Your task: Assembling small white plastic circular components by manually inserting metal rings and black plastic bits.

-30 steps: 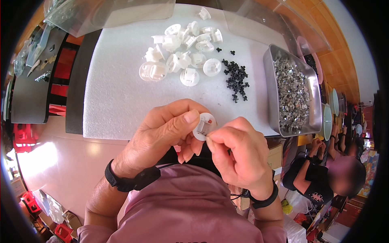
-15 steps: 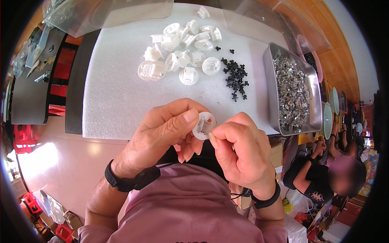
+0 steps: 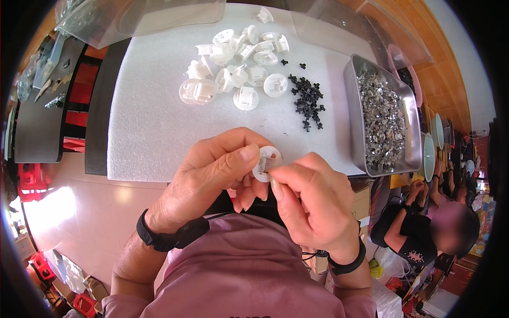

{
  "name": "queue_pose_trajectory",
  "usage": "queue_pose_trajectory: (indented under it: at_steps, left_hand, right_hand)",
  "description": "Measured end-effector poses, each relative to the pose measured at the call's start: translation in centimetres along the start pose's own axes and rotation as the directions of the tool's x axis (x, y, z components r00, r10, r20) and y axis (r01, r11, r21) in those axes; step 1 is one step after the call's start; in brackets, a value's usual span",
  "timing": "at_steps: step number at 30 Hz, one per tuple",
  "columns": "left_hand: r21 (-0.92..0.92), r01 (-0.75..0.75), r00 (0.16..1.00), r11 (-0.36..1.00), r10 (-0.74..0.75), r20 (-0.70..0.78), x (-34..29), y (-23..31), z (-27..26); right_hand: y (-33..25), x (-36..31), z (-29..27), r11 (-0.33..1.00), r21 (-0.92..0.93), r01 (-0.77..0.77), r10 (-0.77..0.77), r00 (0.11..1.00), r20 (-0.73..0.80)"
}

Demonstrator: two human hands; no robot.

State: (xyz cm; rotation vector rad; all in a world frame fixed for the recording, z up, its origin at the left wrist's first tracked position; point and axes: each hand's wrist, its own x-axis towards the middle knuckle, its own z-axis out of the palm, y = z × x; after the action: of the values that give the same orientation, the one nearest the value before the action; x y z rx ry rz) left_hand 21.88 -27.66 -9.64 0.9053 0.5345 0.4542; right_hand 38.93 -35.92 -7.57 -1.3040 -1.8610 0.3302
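Note:
My left hand (image 3: 220, 164) grips a round white plastic part (image 3: 263, 172) by its edge, between thumb and fingers, just off the near edge of the table. Its face, with recesses in it, is turned up towards me. At that face is my right hand (image 3: 315, 199), its index fingertip touching the lower right of the disc and the thumb close below. Those fingers are curled in a pinch, and whatever small thing they may hold is hidden. Beyond my hands lies a loose group of similar white plastic parts (image 3: 246, 98), with small black cross-shaped pieces (image 3: 307, 100) heaped to their right.
A metal tray (image 3: 356, 130) full of small shiny metal pieces stands at the right of the white foam sheet (image 3: 143, 127). Clear plastic covers (image 3: 154, 21) overhang the far edge. A dark side table (image 3: 45, 127) is at the left. Another person (image 3: 413, 222) sits at the right.
My right fingertips have shifted slightly left and further onto the disc's face, and the hand has tilted a little. My left hand keeps its grip in nearly the same place.

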Motion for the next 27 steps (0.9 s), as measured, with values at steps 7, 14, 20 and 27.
queue_pose_trajectory:
  at_steps: [7,14,20,27]
  left_hand:
    - [0.077,-0.068,0.998,0.995,0.069,-0.005,-0.2,-0.6,0.3]
    - [0.141,-0.109,0.994,0.984,0.110,-0.002,-0.3,-0.7,0.4]
    - [0.173,-0.131,0.991,0.976,0.130,0.016,-0.3,-1.0,0.5]
    - [0.212,-0.137,0.991,0.968,0.133,0.032,-0.5,-1.0,0.5]
  right_hand:
    - [-0.9,0.1,0.9,0.901,0.261,-0.346,0.364,0.931,-0.021]
    - [-1.2,0.4,0.9,0.864,0.300,-0.405,0.428,0.904,-0.011]
    - [-1.1,0.3,1.1,0.845,0.324,-0.425,0.459,0.888,-0.032]
    - [-1.2,0.2,1.1,0.804,0.372,-0.464,0.495,0.869,0.013]
